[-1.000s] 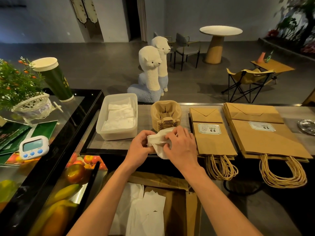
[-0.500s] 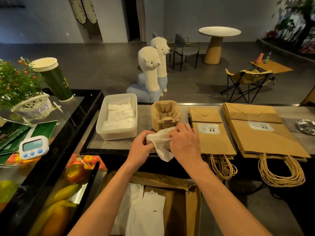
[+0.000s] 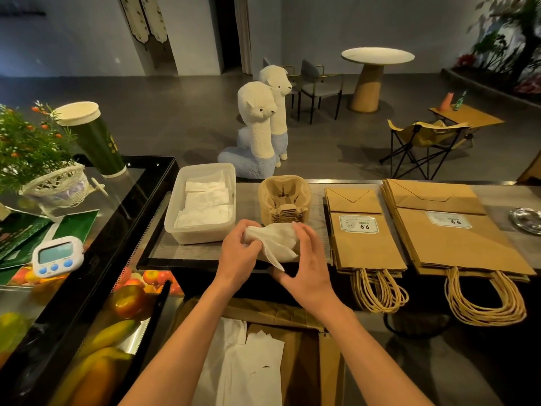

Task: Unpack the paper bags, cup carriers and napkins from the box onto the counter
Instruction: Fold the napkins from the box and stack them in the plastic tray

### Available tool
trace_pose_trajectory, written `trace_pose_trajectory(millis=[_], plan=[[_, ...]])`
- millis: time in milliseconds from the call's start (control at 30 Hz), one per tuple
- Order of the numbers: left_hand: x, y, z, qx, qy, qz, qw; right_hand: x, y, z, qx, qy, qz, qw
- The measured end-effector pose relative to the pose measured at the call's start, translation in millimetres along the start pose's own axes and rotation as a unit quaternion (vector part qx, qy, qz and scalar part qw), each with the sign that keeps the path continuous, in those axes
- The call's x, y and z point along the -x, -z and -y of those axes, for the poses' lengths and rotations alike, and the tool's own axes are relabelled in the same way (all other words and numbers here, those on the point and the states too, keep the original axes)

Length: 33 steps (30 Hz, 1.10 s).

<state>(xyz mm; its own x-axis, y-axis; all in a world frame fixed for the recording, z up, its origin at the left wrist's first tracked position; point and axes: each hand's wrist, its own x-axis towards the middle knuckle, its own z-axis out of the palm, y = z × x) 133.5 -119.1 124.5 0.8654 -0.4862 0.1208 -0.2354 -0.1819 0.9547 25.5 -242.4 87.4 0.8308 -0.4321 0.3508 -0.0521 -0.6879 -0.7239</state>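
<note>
Box [image 3: 330,361] stands open below the counter [image 3: 248,200]'s near edge, loose napkins [image 3: 234,364] lying inside: unpacking unfinished, by my judgement. Above that edge my left hand [image 3: 237,256] grips the left end of a napkin bundle [image 3: 278,244], fingers curled round it. My right hand [image 3: 307,268] cups the right end, fingers curved over the top, thumb beneath the hanging corner. Two hands presumably to tidy it before it goes into the tub [image 3: 202,240] at the counter's left. Behind, cup carriers [image 3: 284,200] stacked centre; paper bags [image 3: 366,250] flat rightward, handles [image 3: 377,291] overhanging the near edge
</note>
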Motion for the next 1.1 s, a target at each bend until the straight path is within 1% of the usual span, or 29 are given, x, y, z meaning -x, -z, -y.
trace_pose_trajectory(millis=[67, 100, 167, 233, 333, 467, 567, 667, 767, 933, 1000, 1100], plan=[[1, 2, -3, -0.001, -0.015, 0.009, 1.000, -6, 2, 1, -0.062, -0.049, -0.029, 0.996], [2, 3, -3, 0.003, -0.021, 0.012, 1.000, -9, 4, 2, -0.111, -0.082, -0.027, 0.990], [1, 5, -2, 0.030, -0.024, 0.012, 0.999, -11, 9, 2, -0.218, -0.129, -0.009, 0.967], [0, 7, -1, 0.058, -0.022, 0.015, 0.998, -13, 12, 3, -0.259, -0.137, 0.022, 0.956], [-2, 4, 0, 0.052, -0.013, 0.029, 0.998, -17, 11, 2, -0.225, -0.123, 0.053, 0.965], [0, -5, 11, 0.031, 0.054, 0.068, 0.996, -19, 6, -10, -0.088, -0.103, 0.071, 0.988], [2, -10, 19, 0.024, 0.073, 0.071, 0.995, -16, 4, -16, -0.047, -0.085, 0.075, 0.992], [4, -13, 14, 0.029, 0.078, 0.066, 0.994, -18, 2, -15, -0.043, -0.086, 0.072, 0.993], [2, -14, 11, 0.040, 0.062, 0.053, 0.996, -21, 3, -15, -0.066, -0.085, 0.060, 0.992], [-1, -11, 15, 0.018, 0.052, 0.055, 0.997, -24, 6, -16, -0.035, -0.089, 0.091, 0.991], [1, -9, 16, 0.017, 0.043, 0.038, 0.998, -24, 9, -12, -0.061, -0.103, 0.086, 0.989], [5, -2, 10, 0.045, 0.022, 0.007, 0.999, -25, 12, 1, -0.101, -0.107, 0.073, 0.986]])
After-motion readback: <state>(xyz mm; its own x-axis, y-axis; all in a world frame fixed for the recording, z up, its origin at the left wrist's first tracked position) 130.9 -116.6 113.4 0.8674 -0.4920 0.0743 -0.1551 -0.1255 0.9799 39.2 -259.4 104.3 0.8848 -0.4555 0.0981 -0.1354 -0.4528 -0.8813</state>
